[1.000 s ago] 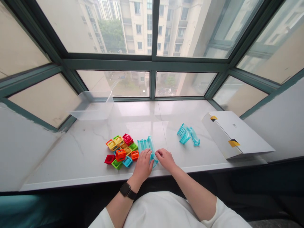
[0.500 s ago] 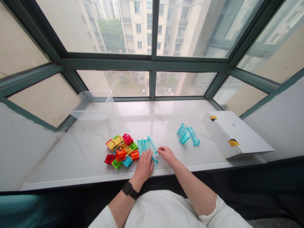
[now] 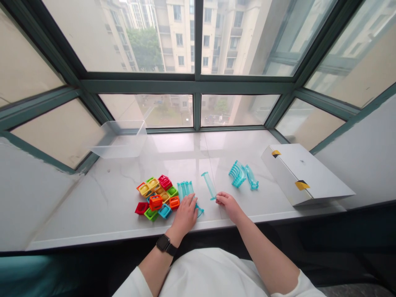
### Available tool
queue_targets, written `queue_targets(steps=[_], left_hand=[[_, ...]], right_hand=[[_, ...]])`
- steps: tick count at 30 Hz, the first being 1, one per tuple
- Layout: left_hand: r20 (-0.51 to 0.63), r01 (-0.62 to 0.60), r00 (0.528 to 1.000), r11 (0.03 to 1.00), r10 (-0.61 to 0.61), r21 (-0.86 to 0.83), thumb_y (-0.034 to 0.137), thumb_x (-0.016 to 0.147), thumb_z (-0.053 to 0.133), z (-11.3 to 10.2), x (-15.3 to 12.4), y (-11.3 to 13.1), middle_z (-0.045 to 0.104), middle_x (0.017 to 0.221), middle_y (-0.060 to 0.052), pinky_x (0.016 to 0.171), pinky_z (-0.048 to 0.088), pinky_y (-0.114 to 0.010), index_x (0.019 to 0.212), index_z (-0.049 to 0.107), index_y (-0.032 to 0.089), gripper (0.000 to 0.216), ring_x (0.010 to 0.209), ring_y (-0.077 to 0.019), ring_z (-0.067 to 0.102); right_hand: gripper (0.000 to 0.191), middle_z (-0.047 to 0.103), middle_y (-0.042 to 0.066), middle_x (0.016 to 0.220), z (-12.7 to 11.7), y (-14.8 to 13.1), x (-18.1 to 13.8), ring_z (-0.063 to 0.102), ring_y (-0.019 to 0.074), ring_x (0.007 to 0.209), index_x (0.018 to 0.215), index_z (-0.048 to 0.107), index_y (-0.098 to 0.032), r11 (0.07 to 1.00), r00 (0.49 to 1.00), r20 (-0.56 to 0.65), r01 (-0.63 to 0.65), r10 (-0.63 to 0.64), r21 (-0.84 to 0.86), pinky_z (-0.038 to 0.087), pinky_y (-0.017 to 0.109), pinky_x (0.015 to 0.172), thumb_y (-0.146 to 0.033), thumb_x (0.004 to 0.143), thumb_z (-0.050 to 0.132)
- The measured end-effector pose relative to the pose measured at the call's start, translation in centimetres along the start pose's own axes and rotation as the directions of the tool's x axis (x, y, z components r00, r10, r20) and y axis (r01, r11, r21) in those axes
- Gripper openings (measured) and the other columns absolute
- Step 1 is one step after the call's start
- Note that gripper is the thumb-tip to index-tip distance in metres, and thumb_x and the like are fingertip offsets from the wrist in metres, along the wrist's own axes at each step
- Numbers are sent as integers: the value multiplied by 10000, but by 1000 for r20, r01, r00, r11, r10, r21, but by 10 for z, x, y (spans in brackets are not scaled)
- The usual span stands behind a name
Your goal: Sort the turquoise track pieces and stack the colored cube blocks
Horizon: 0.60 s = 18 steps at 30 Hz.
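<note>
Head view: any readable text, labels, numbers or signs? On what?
Nothing legible: the white cardboard box and its black-and-yellow tape patches show no readable print, and the face of the black wristwatch is too small and dark to read.

Our left hand (image 3: pixel 185 214) is palm down, fingers (image 3: pixel 191 204) pointing forward. Our right hand (image 3: pixel 228 205) sits near it, fingers (image 3: pixel 221 199) bunched toward the left. Both forearms (image 3: pixel 262 258) are bare, angled inward.
</note>
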State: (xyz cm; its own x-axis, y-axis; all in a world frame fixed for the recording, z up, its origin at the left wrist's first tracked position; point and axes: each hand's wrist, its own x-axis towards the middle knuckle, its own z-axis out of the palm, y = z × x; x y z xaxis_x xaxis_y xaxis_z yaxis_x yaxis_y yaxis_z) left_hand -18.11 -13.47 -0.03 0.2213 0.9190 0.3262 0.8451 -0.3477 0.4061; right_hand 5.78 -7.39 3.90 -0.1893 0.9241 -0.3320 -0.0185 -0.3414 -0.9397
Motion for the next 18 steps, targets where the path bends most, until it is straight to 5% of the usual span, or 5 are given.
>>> queue_targets(steps=[7, 10, 14, 18], left_hand=[[-43, 89, 993, 948, -107, -304, 302, 1033, 503, -32, 23, 24, 615, 1466, -141, 1175, 452, -597, 1273, 678, 218, 308, 1424, -338, 535], [114, 312, 943, 716, -311, -624, 449, 1032, 519, -36, 42, 44, 734, 1257, -139, 1034, 564, -509, 1316, 635, 204, 393, 1192, -294, 696], [329, 455, 861, 301, -387, -838, 540, 969, 599, -32, 61, 65, 767, 1134, -146, 875, 612, -408, 1304, 606, 161, 506, 1025, -265, 744], [266, 405, 854, 250, -447, -880, 541, 964, 609, -34, 64, 71, 766, 1021, -98, 886, 604, -388, 1264, 618, 174, 474, 913, -213, 736]], right_hand=[[285, 698, 27, 824, 4, -6, -21, 648, 223, 842, 830, 671, -213, 965, 983, -34, 172, -182, -199, 514, 358, 854, -493, 831, 719], [260, 715, 33, 846, 17, -15, -29, 669, 230, 868, 827, 673, -218, 912, 956, -22, 273, -294, -305, 521, 358, 868, -474, 867, 697], [172, 694, 22, 813, 37, -30, -40, 667, 212, 824, 790, 663, -232, 810, 890, 56, 437, -453, -392, 530, 341, 837, -366, 897, 675], [104, 690, 32, 853, 44, -40, -48, 664, 209, 832, 890, 720, -251, 718, 813, 175, 574, -555, -393, 552, 360, 871, -309, 924, 642]])
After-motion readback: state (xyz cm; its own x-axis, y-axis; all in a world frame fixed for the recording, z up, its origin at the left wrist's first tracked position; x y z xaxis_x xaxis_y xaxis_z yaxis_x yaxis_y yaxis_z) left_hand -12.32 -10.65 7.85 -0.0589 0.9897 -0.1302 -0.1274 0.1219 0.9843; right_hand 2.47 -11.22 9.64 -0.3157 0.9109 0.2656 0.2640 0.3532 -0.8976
